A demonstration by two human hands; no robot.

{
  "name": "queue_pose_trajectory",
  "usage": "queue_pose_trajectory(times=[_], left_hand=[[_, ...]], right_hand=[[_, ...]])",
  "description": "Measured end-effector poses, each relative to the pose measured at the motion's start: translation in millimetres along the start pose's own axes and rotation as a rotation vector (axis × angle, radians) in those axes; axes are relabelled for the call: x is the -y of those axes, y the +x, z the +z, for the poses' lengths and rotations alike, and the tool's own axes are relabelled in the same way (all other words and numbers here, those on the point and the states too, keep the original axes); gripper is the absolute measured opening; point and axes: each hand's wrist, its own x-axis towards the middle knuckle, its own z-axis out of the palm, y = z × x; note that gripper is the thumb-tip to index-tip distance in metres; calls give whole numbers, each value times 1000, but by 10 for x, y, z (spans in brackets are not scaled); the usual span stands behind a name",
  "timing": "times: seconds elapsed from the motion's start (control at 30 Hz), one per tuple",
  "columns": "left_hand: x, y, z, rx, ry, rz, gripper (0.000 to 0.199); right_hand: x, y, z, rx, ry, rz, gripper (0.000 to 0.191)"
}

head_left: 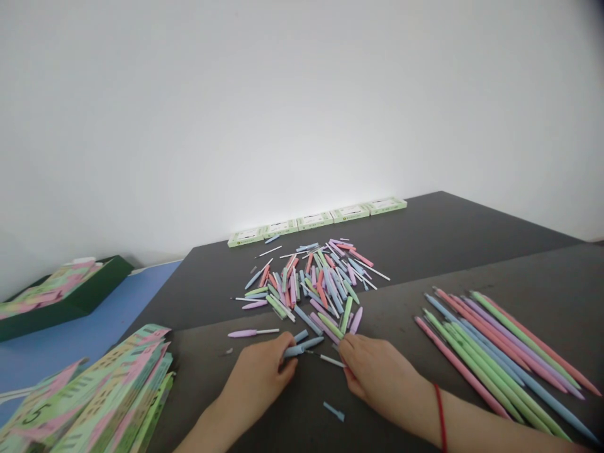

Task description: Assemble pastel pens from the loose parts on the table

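Observation:
My left hand [265, 365] is closed around a light-blue pointed pen barrel [309, 344]. A second short blue pen piece [301, 336] lies right beside it, touching or gripped; I cannot tell which. My right hand [377, 371] pinches the end of a white pen refill [331, 360], whose dark tip points toward the blue barrel and seems slightly apart from it. A small blue clip-like piece [334, 411] lies on the dark table in front of my hands. Just beyond them spreads a heap of pastel pen parts and refills [325, 277].
Several long pastel pens [495, 365] lie side by side at the right. Several flat light-green boxes [314, 220] line the table's back edge. Printed paper packets [108, 390] are stacked at the left front, and a dark-green box [89, 292] of more packets stands behind on a blue surface.

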Motion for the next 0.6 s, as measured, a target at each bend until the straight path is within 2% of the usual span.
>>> queue_pose_trajectory(times=[0.17,0.3,0.47,0.6], left_hand=[[16,46,160,-8,-1,84,12],[19,78,220,-37,33,153,16],[-3,78,213,-30,45,222,16],[-14,62,142,-41,-55,215,15]], right_hand=[[7,10,1,9,-4,-16,13],[19,18,5,14,2,-17,14],[24,23,18,-6,30,-36,12],[0,21,17,-48,108,-51,11]])
